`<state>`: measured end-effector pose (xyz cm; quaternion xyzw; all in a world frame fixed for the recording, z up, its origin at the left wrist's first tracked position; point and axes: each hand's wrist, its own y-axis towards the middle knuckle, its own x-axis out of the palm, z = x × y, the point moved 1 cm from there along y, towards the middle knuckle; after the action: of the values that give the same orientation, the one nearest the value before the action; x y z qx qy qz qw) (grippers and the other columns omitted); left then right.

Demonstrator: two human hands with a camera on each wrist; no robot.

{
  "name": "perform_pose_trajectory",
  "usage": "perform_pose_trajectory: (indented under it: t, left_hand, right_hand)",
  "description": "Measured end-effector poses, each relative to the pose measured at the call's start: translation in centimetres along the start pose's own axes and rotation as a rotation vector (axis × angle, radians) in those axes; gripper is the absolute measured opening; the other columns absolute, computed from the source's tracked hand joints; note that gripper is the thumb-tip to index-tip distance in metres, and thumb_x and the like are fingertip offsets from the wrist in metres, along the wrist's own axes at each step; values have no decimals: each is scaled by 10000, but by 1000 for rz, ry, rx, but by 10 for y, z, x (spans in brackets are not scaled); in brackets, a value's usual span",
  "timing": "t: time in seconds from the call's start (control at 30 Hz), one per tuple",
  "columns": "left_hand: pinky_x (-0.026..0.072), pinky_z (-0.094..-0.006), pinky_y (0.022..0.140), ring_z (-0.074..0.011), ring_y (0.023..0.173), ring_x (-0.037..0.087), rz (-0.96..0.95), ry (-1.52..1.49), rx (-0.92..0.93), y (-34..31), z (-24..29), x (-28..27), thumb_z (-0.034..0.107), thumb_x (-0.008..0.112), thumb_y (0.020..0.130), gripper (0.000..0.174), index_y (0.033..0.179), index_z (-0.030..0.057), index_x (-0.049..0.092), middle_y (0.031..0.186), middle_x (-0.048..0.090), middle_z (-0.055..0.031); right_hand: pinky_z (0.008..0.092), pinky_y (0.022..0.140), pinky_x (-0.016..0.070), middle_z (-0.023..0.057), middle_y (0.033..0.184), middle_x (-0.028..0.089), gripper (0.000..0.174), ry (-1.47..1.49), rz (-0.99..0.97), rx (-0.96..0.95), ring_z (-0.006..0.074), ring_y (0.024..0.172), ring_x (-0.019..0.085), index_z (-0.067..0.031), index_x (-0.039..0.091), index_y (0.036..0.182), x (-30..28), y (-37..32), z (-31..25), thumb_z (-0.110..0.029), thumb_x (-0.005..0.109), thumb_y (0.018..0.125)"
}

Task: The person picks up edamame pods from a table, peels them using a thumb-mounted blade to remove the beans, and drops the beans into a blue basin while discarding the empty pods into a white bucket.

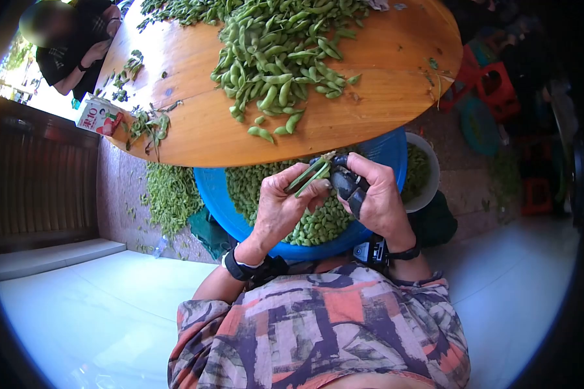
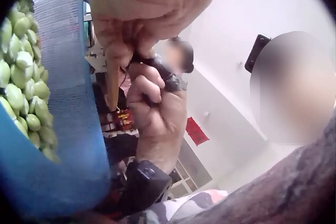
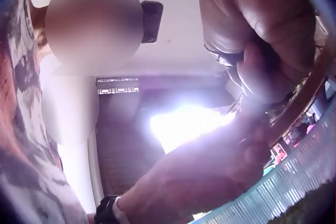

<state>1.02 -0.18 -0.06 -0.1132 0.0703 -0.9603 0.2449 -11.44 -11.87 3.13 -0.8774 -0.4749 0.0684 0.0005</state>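
Both hands meet over a large blue basin [image 1: 399, 152] of shelled green beans [image 1: 321, 223]. My left hand [image 1: 280, 200] pinches slim green soybean pods [image 1: 310, 180] between thumb and fingers. Opposite it, my right hand [image 1: 381, 200] has black coverings [image 1: 349, 188] on its digits. Its curled fingers pinch the far, brownish end of the same pods. In the left wrist view, beans [image 2: 23, 77] fill the basin beside the hands. The right wrist view has the two hands close together, with the pods hidden behind the fingers.
An orange wooden table [image 1: 182, 123] carries a heap of whole pods [image 1: 272, 58] and a drink carton [image 1: 99, 117]. Empty hulls [image 1: 172, 194] lie piled on the floor. A white bucket [image 1: 433, 172] stands right of the basin, red stools [image 1: 498, 91] farther off. Another person [image 1: 71, 58] sits across the table.
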Motion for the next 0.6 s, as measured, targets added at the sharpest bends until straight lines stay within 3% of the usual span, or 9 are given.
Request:
perform_pose_trajectory:
  t: [0.03, 0.07, 0.1, 0.17, 0.27, 0.4, 0.5, 0.57, 0.6]
  left_hand:
    - [474, -227, 539, -92, 605, 600, 1, -2, -2, 0, 0, -1, 95, 663, 906, 105, 875, -5, 659, 713, 668, -60]
    - [479, -234, 545, -96, 601, 600, -34, -58, -29, 0, -1, -2, 101, 645, 918, 117, 882, -9, 661, 727, 673, -63]
    - [485, -241, 551, -100, 596, 600, -70, -114, -55, 1, -2, -4, 106, 627, 931, 131, 888, -13, 662, 740, 679, -66]
    - [481, -250, 542, -125, 592, 616, -101, -137, -71, 2, -3, -10, 172, 620, 939, 191, 899, -11, 661, 740, 678, -73]
    - [444, -242, 499, -170, 604, 645, -237, -280, -222, 3, -6, -16, 302, 632, 922, 305, 932, -1, 660, 731, 675, -101]
    - [443, -248, 491, -164, 594, 638, -346, -520, -295, 3, -18, -20, 299, 628, 924, 304, 935, -4, 658, 727, 672, -100]
    - [450, -254, 488, -149, 589, 629, -269, -502, -292, 0, -19, -15, 270, 646, 919, 274, 916, -4, 662, 726, 672, -96]
    - [461, -260, 488, -138, 593, 626, -201, -213, -117, 0, -20, -13, 219, 670, 909, 223, 892, -3, 665, 730, 674, -95]
    - [466, -248, 492, -123, 589, 619, -185, -239, -139, 0, -21, -13, 165, 689, 896, 170, 884, -4, 670, 736, 677, -89]
  right_hand:
    - [266, 713, 441, 59, 808, 584, 149, -26, 15, -9, 135, 766, 542, 27, 620, 958, 0, -2, 1, 16, 597, 811]
    - [247, 623, 435, 47, 754, 574, 105, -9, 15, -25, 98, 673, 526, 22, 623, 931, 2, -3, -1, 6, 562, 847]
    - [247, 623, 435, 47, 754, 574, 105, -10, 14, -22, 98, 673, 526, 22, 623, 931, 0, -3, 1, 6, 562, 847]
    - [220, 507, 389, 11, 656, 523, 130, 218, -74, 173, 53, 571, 482, 18, 625, 906, -5, -4, 8, -7, 499, 884]
    - [197, 433, 322, -25, 604, 491, 177, 416, -134, 179, 18, 510, 436, 15, 625, 896, -5, -2, 18, -26, 453, 901]
    - [199, 429, 320, -20, 624, 512, 183, 657, -175, 263, 29, 502, 437, 26, 628, 910, -8, 0, 25, -43, 458, 902]
    - [206, 463, 353, -13, 654, 528, 147, 594, -187, 245, 26, 549, 448, 23, 638, 944, -9, -1, 26, -30, 514, 883]
    - [224, 552, 407, 8, 687, 541, 147, 29, -60, 152, 34, 651, 468, 18, 638, 975, -4, -4, 14, 0, 562, 850]
    - [244, 643, 433, 32, 736, 553, 169, -32, -23, 73, 46, 747, 470, 13, 629, 981, -1, -4, 13, 21, 590, 817]
